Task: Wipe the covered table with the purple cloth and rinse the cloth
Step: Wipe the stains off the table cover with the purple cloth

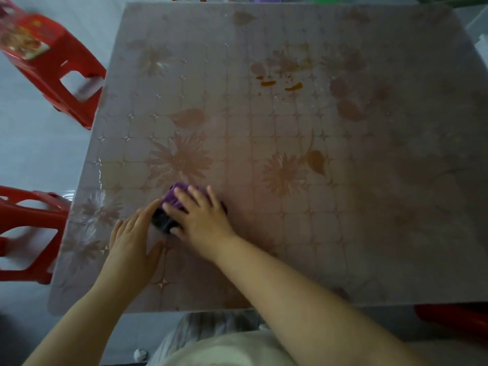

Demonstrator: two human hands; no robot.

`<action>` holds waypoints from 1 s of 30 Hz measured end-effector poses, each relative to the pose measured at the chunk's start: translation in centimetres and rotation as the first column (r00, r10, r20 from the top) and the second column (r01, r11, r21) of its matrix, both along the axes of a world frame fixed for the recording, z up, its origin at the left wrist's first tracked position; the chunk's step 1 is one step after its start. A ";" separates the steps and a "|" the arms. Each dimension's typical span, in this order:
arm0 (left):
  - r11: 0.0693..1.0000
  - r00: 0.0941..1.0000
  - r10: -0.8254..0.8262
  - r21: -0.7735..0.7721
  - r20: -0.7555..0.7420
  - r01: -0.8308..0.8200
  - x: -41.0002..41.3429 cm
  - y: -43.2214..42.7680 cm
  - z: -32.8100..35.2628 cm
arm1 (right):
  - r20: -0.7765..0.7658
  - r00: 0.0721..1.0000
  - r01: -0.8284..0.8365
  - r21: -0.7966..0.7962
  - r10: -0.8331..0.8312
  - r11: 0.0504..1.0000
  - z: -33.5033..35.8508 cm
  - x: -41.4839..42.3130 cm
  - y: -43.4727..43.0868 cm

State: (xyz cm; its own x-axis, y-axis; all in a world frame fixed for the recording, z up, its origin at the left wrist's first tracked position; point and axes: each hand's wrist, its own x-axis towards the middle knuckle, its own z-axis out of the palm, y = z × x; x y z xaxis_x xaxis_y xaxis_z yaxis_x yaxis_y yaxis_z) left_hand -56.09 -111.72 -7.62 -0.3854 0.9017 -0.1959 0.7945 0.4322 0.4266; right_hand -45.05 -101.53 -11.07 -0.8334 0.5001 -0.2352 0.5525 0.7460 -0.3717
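Progress: early, by the look of it. Purple cloth (pixel 173 199) bunched under right hand (pixel 200 217), pressed to worktop (pixel 343 233) w/ fingers spread flat, not curled round it. Left hand (pixel 132 239) open too, palm down just left of right hand, fingertips at cloth's edge. Orange smears (pixel 293 87) well ahead & to right of both hands, not yet wiped. Most of cover prob. left to do; rinse not yet done, no sink in view.

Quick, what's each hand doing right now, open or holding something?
Left hand: open, flat on the covered table, fingertips at the purple cloth.
Right hand: open, pressing down on the purple cloth.
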 end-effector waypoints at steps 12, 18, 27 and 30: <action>0.990 0.995 -0.100 -0.094 0.028 0.102 3.0 3.2 -0.6 | 0.107 0.923 0.317 0.333 -0.370 0.888 -1.8 21.5 1.7; 0.984 0.986 -0.163 -0.073 0.024 0.164 5.9 4.8 -0.7 | 0.020 0.584 0.782 0.255 -0.812 0.569 -1.3 31.4 11.4; 0.993 0.996 -0.084 -0.083 -0.017 0.082 15.4 5.8 0.4 | 0.032 0.954 0.296 0.016 -0.297 0.955 0.1 21.0 13.0; 0.994 0.999 -0.034 -0.101 -0.009 0.033 19.5 7.3 0.9 | 0.037 0.999 -0.028 -0.039 0.029 0.999 0.5 22.2 8.1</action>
